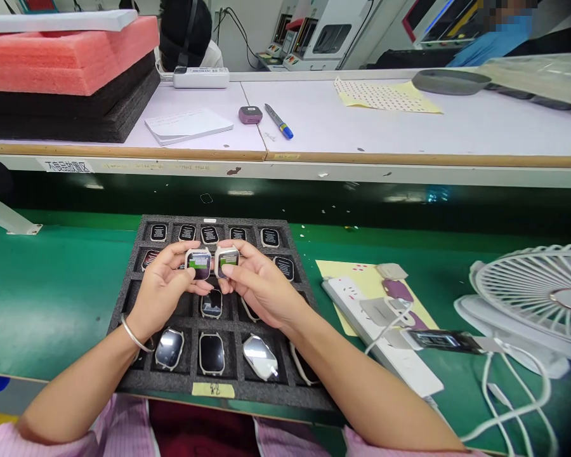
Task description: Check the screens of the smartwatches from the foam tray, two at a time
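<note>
Two smartwatch bodies without straps are held side by side above a dark foam tray (164,392). My left hand (164,285) grips the left smartwatch (200,259) by its edges, thumb at the lower screen. In my right hand (259,282) is the other smartwatch (228,254), its screen under my thumb. Both screens are lit with green and white areas. Several more watches lie in the tray's compartments, such as a dark-screened watch (212,354) in the front row and a lit watch (269,238) at the back. My hands and forearms hide some compartments.
Right of the tray lie a white power strip (356,301), a yellow sheet (345,270), white cables (514,412) and a white fan (533,292). A raised shelf (314,136) behind holds foam blocks (71,57), a notepad (185,125) and a marker (278,120). Another person (499,44) is at the back right.
</note>
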{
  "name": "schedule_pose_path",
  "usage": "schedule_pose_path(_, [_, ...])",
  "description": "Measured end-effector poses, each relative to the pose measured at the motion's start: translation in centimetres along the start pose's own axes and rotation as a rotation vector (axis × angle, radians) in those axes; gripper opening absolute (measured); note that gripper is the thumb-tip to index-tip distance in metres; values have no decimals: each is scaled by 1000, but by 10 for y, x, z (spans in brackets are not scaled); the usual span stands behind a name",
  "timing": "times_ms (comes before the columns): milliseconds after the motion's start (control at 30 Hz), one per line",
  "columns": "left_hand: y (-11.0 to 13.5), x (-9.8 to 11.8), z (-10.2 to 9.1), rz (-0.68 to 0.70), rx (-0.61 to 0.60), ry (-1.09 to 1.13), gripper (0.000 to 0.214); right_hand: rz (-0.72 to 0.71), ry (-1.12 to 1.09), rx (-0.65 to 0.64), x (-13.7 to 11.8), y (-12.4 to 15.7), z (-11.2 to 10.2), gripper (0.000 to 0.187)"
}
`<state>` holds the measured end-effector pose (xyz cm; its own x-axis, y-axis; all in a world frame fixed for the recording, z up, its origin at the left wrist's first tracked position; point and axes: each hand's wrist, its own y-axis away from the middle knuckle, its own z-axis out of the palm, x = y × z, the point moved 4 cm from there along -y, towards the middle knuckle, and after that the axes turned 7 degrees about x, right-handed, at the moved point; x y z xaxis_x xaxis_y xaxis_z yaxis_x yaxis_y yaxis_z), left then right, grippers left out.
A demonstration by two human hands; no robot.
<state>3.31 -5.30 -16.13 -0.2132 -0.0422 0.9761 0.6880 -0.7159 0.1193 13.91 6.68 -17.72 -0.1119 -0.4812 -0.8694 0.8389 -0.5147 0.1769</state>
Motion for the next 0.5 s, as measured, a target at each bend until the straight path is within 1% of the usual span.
schedule_pose_path(267, [-3,-2,-1,-13,10,2,40,-16,22,8,3,-2,0,38])
schedule_pose_path(500, [-4,-2,-2,3,5,38,44,-22,-3,17,4,-5,0,43])
